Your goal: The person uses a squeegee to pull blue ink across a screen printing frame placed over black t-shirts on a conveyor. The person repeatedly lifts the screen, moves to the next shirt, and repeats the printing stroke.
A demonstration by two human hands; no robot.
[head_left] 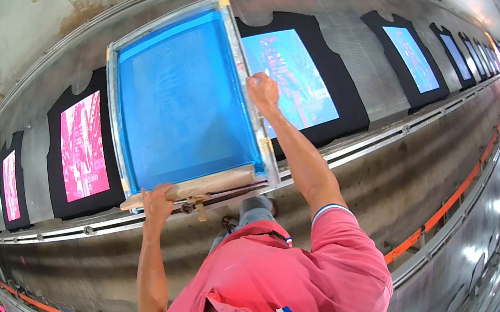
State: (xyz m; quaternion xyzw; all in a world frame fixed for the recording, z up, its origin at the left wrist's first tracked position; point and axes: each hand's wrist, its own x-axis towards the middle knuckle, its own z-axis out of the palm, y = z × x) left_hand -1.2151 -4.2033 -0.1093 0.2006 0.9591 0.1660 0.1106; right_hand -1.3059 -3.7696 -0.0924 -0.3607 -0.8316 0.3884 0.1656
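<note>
A screen printing frame (114, 108) with blue mesh lies over the long table, between printed black shirt pieces. My right hand (263, 93) is closed around the frame's right side rail. At its near left corner, my left hand (158, 201) is closed on the near edge, beside a wooden squeegee bar (214, 183) lying across that end. Whether the fingers also touch the bar is hidden. Blue ink shows on the mesh. Right of the frame, partly under its rail, is a black shirt piece with a blue and pink print (295, 84).
Left of the frame lie black shirt pieces with pink prints (86, 148). Several more with blue prints (412, 59) run along the table (345, 59) to the far right. A metal rail (371, 140) follows the near edge. An orange rail (446, 209) borders another table behind me.
</note>
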